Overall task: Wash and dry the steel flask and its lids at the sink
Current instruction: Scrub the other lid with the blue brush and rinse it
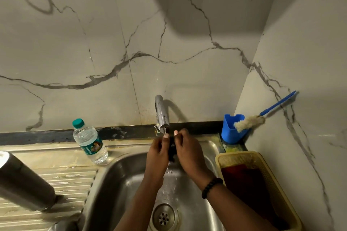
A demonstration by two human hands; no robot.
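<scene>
Sink station, one moment, head view.

- Steel flask (pixel 24 182): stands on the ribbed drainboard (pixel 62 180), well to the left of the basin, untouched by either hand. Whether it has been washed cannot be told.
- Black lid (pixel 171 149): held between both hands under the tap (pixel 161 112), over the steel sink (pixel 210 148). Only a dark sliver shows; which lid it is cannot be told.
- Left hand (pixel 157 155): fingers curled around the lid's left side, fingertips up near the spout.
- Right hand (pixel 189 154): fingers curled around the lid's right side, thumb on top; a black beaded bracelet (pixel 212 187) sits on the wrist.
- Water: a thin stream seems to fall below the hands toward the drain (pixel 164 217).
- Other items: plastic water bottle (pixel 90 141) at the basin's left rim; blue holder (pixel 232 129) with a bottle brush (pixel 249 121) leaning out of it; yellow basket (pixel 244 155) on the right holding a dark red cloth (pixel 244 180).

Step in hand — rinsing or rubbing a lid, as judged from the grip and the water. Next move likely calls for turning the lid to reach every face, then setting it down and drying it — the red cloth looks the probable means.
</scene>
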